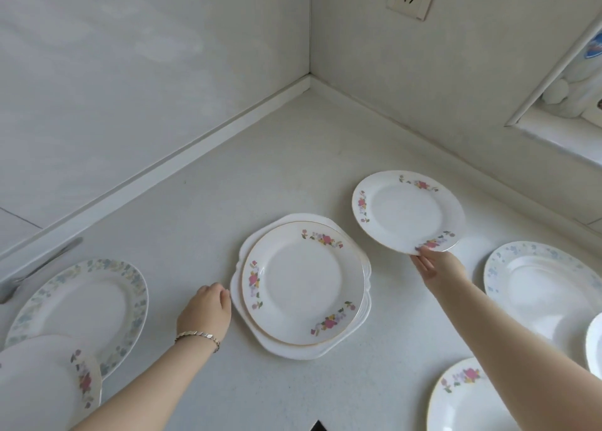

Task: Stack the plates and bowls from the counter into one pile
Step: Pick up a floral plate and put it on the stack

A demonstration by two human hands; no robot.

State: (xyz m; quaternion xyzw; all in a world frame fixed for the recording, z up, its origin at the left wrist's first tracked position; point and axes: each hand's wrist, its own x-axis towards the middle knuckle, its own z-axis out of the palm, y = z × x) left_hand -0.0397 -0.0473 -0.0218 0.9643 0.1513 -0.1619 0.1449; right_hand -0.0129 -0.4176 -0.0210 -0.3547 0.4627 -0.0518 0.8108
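Your right hand (433,264) pinches the near rim of a small floral plate (407,210), thumb on top and fingers underneath, holding it tilted above the counter (228,176), up and to the right of the pile. Your left hand (207,306) is loosely curled, its fingertips touching the left edge of the white scalloped platter (293,349) that forms the base of the pile; a bracelet (198,336) sits on that wrist. A rose-patterned plate (303,284) with a gold rim lies centred on the platter, leaving the platter's edge showing all around.

Between the pile and the held plate there is a narrow open gap. Beyond the pile the counter is bare right back to the corner where the two walls meet. To your left, a plate with a pale leaf border (88,303) lies flat, and a floral plate (45,381) overlaps its near edge. A fork (29,274) lies by the left wall. To your right sit a blue-flowered deep plate (547,287), another rose plate (469,398) at the lower edge partly under your forearm, and a white dish (595,342) cut off by the frame
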